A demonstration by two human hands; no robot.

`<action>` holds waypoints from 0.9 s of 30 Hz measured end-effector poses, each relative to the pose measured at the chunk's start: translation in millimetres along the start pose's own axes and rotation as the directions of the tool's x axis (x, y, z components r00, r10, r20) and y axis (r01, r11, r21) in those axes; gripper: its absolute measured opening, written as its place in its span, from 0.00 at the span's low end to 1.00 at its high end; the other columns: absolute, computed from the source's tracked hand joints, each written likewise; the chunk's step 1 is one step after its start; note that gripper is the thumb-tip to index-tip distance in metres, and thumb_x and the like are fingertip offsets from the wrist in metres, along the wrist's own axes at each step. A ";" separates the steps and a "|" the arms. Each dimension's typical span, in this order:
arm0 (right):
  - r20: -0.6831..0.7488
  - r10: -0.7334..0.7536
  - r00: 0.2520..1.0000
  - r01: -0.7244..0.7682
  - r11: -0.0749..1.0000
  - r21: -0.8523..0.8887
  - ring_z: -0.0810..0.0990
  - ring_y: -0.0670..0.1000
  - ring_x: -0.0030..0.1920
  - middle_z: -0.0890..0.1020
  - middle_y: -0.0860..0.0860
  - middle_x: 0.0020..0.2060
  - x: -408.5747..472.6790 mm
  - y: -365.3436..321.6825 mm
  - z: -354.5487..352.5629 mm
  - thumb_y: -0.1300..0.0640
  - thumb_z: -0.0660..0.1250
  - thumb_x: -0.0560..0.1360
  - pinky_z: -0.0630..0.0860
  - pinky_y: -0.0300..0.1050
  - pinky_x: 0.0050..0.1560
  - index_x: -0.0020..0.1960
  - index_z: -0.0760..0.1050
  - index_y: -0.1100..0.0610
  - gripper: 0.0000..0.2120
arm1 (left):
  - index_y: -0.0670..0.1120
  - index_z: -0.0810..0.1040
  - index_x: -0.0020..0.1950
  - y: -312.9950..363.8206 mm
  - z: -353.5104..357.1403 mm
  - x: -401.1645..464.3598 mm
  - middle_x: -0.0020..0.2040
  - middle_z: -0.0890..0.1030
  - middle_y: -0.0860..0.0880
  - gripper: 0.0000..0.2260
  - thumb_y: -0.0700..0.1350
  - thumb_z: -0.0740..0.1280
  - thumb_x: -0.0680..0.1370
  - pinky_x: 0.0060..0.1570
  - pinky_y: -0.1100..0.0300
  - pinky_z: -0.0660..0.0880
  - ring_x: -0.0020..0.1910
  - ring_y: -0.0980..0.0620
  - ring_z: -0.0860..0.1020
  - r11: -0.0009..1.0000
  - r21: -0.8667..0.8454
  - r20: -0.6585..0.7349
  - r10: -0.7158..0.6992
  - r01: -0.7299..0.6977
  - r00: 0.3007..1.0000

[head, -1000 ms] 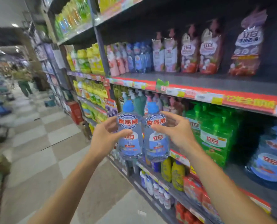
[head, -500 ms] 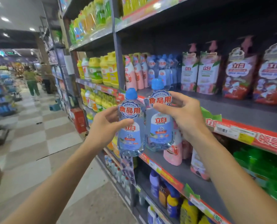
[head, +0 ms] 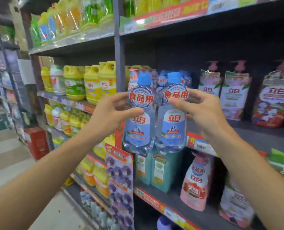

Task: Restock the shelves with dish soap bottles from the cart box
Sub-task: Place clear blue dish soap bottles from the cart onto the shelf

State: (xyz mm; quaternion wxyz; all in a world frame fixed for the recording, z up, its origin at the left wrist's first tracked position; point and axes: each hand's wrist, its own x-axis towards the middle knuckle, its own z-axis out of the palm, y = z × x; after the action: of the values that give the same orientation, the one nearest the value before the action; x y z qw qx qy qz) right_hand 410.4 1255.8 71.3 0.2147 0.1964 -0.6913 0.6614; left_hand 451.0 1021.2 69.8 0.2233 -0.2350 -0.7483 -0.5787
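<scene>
aisle: supermarket shelves [head: 247, 130] of bottled soap.
grip: left hand [head: 109, 117] and right hand [head: 207, 113] each curled round one blue-capped bottle [head: 138, 123], [head: 171, 123].
progress: two raised before matching row, neither shelved yet.

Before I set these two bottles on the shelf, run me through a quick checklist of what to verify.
1. Left hand grips the left bottle: ok.
2. Right hand grips the right bottle: ok.
3. Both bottles upright, blue caps on: ok.
4. Matching blue-capped bottles stand on the shelf behind: ok.
5. Free space in front of that row: cannot tell, the held bottles hide it.
6. Bottles raised above the shelf edge: not ok, their bases hang below it.
</scene>
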 end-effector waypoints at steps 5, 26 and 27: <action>-0.141 -0.016 0.990 0.005 0.997 -0.078 0.82 0.48 0.59 0.84 0.50 0.57 36.6 9.8 11.3 0.39 0.82 0.52 0.80 0.50 0.55 0.63 0.80 0.56 0.43 | 0.51 0.81 0.57 -19.6 -6.8 56.8 0.51 0.86 0.55 0.20 0.49 0.75 0.66 0.49 0.61 0.81 0.52 0.57 0.83 0.997 -0.052 0.070 0.069 -0.066 0.995; -0.366 -0.021 0.931 -0.048 0.983 -0.178 0.85 0.42 0.47 0.87 0.45 0.46 117.0 52.0 28.3 0.56 0.80 0.67 0.78 0.38 0.41 0.54 0.84 0.55 0.16 | 0.50 0.81 0.56 -130.8 7.0 196.9 0.52 0.85 0.56 0.12 0.37 0.73 0.75 0.46 0.68 0.78 0.52 0.61 0.83 0.931 -0.320 0.166 0.237 -0.176 0.957; -0.374 -0.014 0.927 -0.062 0.980 -0.190 0.85 0.43 0.48 0.87 0.45 0.47 118.2 54.0 30.8 0.55 0.80 0.67 0.78 0.41 0.43 0.55 0.84 0.55 0.17 | 0.50 0.81 0.56 -134.7 6.3 199.1 0.53 0.85 0.55 0.13 0.38 0.73 0.75 0.47 0.67 0.79 0.52 0.60 0.83 0.929 -0.329 0.171 0.235 -0.170 0.957</action>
State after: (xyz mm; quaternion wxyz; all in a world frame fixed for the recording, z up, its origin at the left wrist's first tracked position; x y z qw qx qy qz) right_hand 281.1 1229.1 91.3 0.3528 0.0361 -0.7026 0.6169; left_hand 211.2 1016.4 86.6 0.1631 -0.4025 -0.6388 -0.6352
